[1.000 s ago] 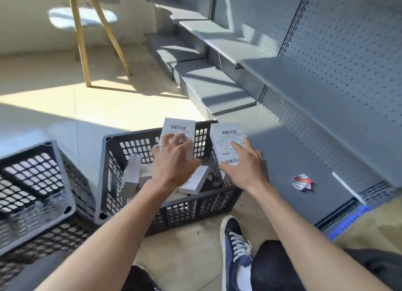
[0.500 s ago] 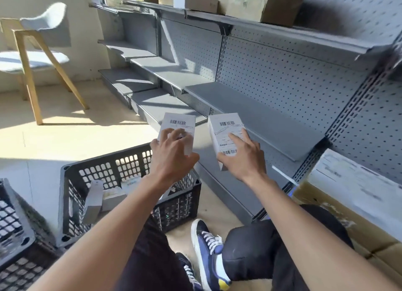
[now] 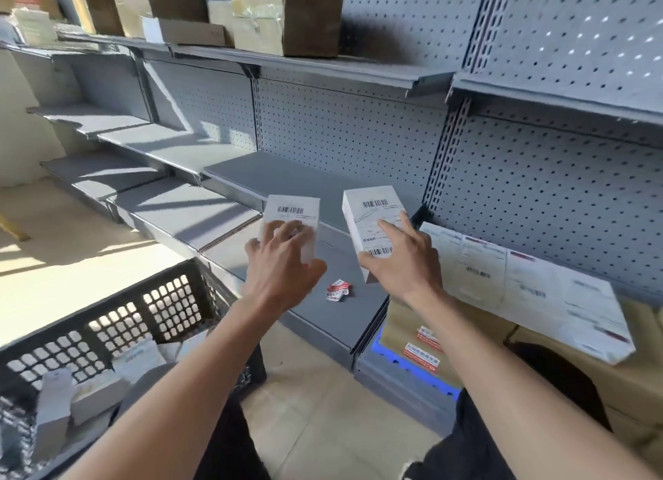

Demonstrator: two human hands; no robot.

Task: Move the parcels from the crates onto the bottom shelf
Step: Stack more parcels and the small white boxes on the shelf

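The head view showed each hand carrying one white barcoded parcel above the grey bottom shelf [image 3: 323,314]: the left hand [image 3: 283,264] had its grip wrapped round the left parcel [image 3: 291,214], and the right hand [image 3: 401,261] pinched the right parcel [image 3: 373,221] with fingers spread over its label. Both parcels were in the air, not yet touching the shelf, above a crumpled red-and-white sticker [image 3: 339,290]. To finish the step well, it seemed wise to lower both flat onto bare shelf surface, clear of the sticker and of the large cardboard box [image 3: 520,286] at the right, and to let go only once each sat steady. More parcels remained in the black crate [image 3: 118,318] at lower left. Compared with half a second before, the hands had carried the parcels away from the crate and over the shelf, and the camera had swung right, bringing the cardboard box further into sight.
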